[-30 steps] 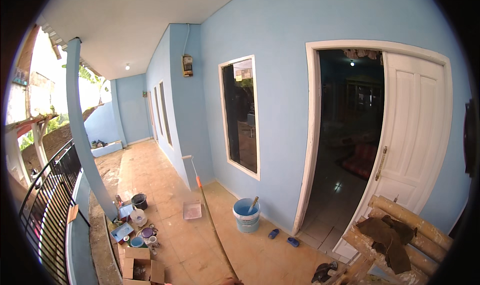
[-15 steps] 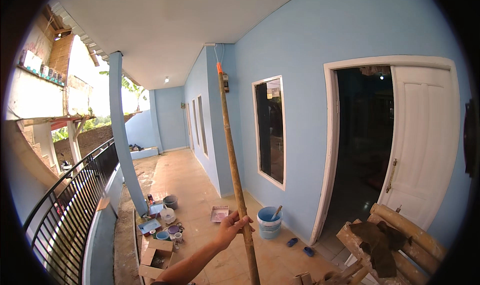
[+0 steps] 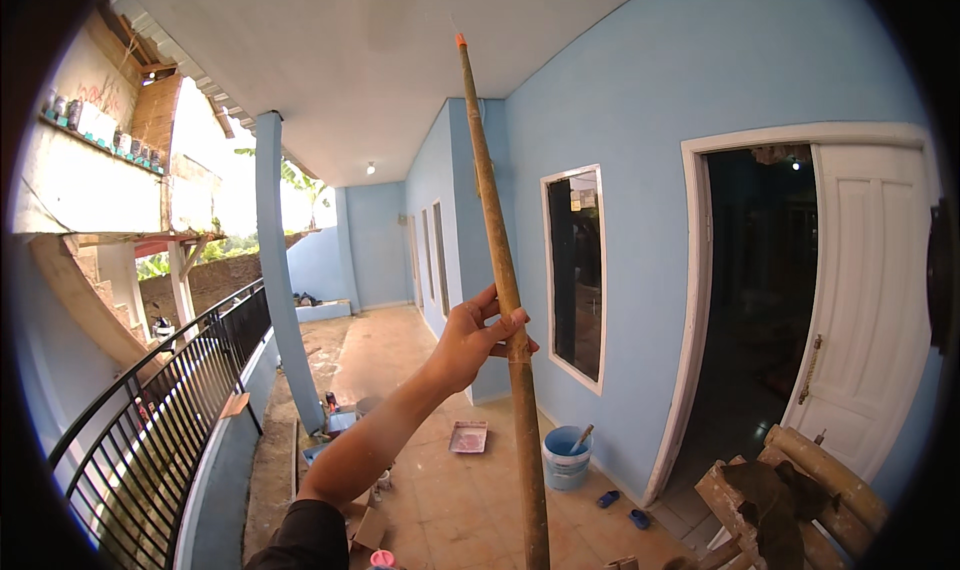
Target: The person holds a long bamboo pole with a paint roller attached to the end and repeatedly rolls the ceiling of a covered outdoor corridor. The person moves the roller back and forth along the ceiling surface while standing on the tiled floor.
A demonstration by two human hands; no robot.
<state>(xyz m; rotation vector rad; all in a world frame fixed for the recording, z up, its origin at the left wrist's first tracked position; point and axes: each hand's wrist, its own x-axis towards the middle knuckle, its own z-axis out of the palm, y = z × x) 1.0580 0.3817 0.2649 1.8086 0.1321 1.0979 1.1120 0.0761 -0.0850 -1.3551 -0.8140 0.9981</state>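
Pole (image 3: pixel 501 255) raised higher; orange tip (image 3: pixel 461 41) now before pale ceiling (image 3: pixel 330 60).

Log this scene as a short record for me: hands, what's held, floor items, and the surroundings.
Left hand: closed around the orange-tipped pole
Right hand: not in view
Pole angle: steep, tip leaning slightly left in view
Tip contact with ceiling: cannot tell
Floor items: shallow square tray; light-blue bucket with a stick-like handle poking out; pair of blue sandals
Right side: light-blue wall, white-framed window, white panelled door
Left side: blue pillar, black railing
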